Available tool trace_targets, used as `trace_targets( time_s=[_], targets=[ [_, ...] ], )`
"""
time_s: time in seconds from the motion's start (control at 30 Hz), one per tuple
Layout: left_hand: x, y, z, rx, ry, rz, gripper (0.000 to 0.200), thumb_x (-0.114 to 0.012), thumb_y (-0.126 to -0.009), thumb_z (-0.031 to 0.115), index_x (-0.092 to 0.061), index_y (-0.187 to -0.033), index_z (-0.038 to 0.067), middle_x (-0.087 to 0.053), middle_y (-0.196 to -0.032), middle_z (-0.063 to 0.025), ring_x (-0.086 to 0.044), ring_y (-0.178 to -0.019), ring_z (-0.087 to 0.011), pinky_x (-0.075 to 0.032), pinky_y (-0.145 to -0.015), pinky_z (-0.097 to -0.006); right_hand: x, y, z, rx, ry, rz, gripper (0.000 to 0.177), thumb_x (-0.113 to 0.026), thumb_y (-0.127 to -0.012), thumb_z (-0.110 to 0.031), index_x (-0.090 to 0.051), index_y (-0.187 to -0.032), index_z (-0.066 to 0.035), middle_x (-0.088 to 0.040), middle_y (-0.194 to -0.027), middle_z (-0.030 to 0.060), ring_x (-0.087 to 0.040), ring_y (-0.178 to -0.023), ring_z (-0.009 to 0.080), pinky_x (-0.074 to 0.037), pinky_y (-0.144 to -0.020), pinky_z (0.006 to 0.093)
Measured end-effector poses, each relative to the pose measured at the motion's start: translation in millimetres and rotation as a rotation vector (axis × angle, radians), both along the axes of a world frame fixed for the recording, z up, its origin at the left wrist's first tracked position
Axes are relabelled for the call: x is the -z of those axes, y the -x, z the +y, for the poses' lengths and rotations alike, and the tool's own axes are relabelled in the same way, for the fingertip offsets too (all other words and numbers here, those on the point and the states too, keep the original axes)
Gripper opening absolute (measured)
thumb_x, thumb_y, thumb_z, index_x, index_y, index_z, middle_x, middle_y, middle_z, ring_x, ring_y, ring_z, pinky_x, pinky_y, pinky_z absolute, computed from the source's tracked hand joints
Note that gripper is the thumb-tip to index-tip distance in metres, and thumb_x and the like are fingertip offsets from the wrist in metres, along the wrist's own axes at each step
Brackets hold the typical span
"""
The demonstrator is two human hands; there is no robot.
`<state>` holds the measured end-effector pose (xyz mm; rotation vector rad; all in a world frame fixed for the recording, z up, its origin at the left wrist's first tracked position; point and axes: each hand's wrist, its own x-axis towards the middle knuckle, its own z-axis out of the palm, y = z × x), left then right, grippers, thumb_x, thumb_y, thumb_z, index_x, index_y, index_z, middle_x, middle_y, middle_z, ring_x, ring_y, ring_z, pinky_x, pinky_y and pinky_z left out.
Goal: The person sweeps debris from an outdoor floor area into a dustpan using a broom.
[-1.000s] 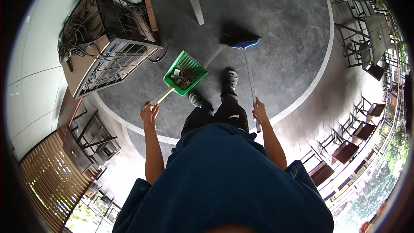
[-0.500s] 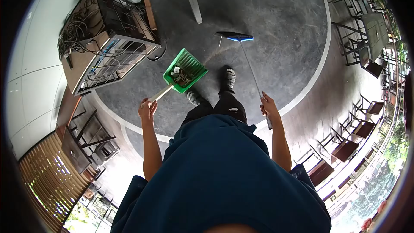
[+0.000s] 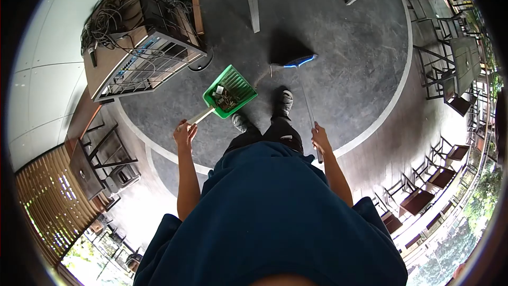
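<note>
My left hand (image 3: pixel 184 133) is closed round the pale handle of a green dustpan (image 3: pixel 244 86). Dry debris (image 3: pixel 225 99) and a small white scrap lie in the pan, close to my left shoe. In my right hand (image 3: pixel 320 137) is the grey stick of a broom (image 3: pixel 299 62), gripped near its lower end in the view. The broom's blue-edged head is over the dark floor, beyond my shoes and right of the dustpan. A thin line of dirt (image 3: pixel 259 80) runs on the floor between dustpan and broom head.
An equipment rack (image 3: pixel 153 58) topped with tangled cables (image 3: pixel 103 26) stands at the left. A table leg (image 3: pixel 255 8) comes down at the top. Tables and chairs (image 3: pixel 457 66) line the right side. A pale curved border (image 3: pixel 394 100) rings the dark floor (image 3: pixel 344 32).
The broom head has tilted and shifted a little right and nearer to me, and my right hand has moved slightly left. The dustpan stays in my left hand, nearly in place.
</note>
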<state>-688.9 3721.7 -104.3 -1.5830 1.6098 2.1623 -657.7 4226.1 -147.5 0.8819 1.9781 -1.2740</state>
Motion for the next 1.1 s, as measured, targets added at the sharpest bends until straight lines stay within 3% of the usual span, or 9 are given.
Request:
trace_targets(
  time_s=[0.1,0.23,0.37,0.47,0.63,0.77,0.87,1.1],
  targets=[
    [2,-2,-2,-0.003,0.013,-0.012,0.031,-0.056,-0.077,0.002,-0.053,-0.107,0.006,-0.059,-0.091,-0.0122,-0.066,-0.075,-0.023,-0.058,-0.069,-0.0325,34,-47,5,-0.068,0.008,0.127,0.049,-0.042,-0.088,-0.017,-0.037,-0.136,-0.006,-0.048,-0.052,0.0071,-0.047,-0.038,0.0162,-0.039,-0.036,0.0304],
    [8,-8,-13,0.0,-0.01,0.022,0.03,-0.056,-0.077,0.002,-0.053,-0.106,0.006,-0.059,-0.091,-0.0119,-0.065,-0.075,-0.0226,-0.058,-0.069,-0.0323,9,-61,4,0.039,0.129,0.066,0.049,-0.043,-0.089,-0.017,-0.036,-0.137,-0.009,-0.045,-0.051,0.0043,-0.043,-0.038,0.0134,-0.035,-0.036,0.0281],
    [7,-11,-21,-0.005,-0.021,0.021,0.028,-0.056,-0.077,0.002,-0.054,-0.105,0.006,-0.059,-0.091,-0.0114,-0.065,-0.074,-0.0219,-0.057,-0.068,-0.0318,-42,-29,-10,0.106,0.148,-0.031,0.049,-0.044,-0.091,-0.017,-0.034,-0.138,-0.01,-0.046,-0.059,0.0005,-0.042,-0.04,0.0104,-0.036,-0.037,0.0266],
    [1,-12,-20,-0.025,-0.027,0.019,0.028,-0.056,-0.077,0.003,-0.054,-0.105,0.006,-0.059,-0.09,-0.0109,-0.065,-0.073,-0.0218,-0.057,-0.068,-0.0316,-45,-1,-12,0.067,0.116,-0.029,0.05,-0.044,-0.091,-0.018,-0.033,-0.139,-0.013,-0.044,-0.055,0.0009,-0.041,-0.039,0.0105,-0.036,-0.036,0.0271],
    [2,-24,-30,0.01,-0.023,0.085,0.031,-0.057,-0.078,0.005,-0.052,-0.109,0.005,-0.06,-0.091,-0.0111,-0.065,-0.075,-0.0217,-0.056,-0.072,-0.0318,-13,33,-26,-0.014,0.054,0.0,0.051,-0.043,-0.091,-0.02,-0.03,-0.14,-0.016,-0.041,-0.05,0.0013,-0.038,-0.036,0.0106,-0.034,-0.033,0.0277],
    [-1,-32,-43,-0.006,-0.017,0.058,0.031,-0.058,-0.079,0.006,-0.052,-0.109,0.004,-0.06,-0.091,-0.0112,-0.066,-0.076,-0.022,-0.056,-0.072,-0.0316,2,38,-53,-0.052,0.007,-0.028,0.048,-0.04,-0.091,-0.018,-0.034,-0.137,-0.008,-0.041,-0.048,0.0021,-0.041,-0.035,0.0134,-0.034,-0.033,0.0286],
    [-3,-44,-54,-0.004,-0.031,0.078,0.03,-0.058,-0.08,0.007,-0.052,-0.109,0.005,-0.06,-0.091,-0.011,-0.066,-0.077,-0.0221,-0.056,-0.073,-0.0315,7,1,-68,-0.06,0.015,-0.082,0.052,-0.045,-0.091,-0.019,-0.03,-0.14,-0.016,-0.041,-0.049,0.0013,-0.037,-0.034,0.0105,-0.032,-0.032,0.0271],
    [-1,-50,-75,-0.012,-0.019,0.092,0.029,-0.057,-0.08,0.006,-0.052,-0.109,0.004,-0.06,-0.091,-0.0107,-0.066,-0.077,-0.022,-0.057,-0.071,-0.031,-51,-27,-77,0.005,0.115,-0.152,0.048,-0.045,-0.091,-0.018,-0.034,-0.138,-0.013,-0.042,-0.049,0.0016,-0.038,-0.036,0.0101,-0.032,-0.033,0.0257]
  ],
)
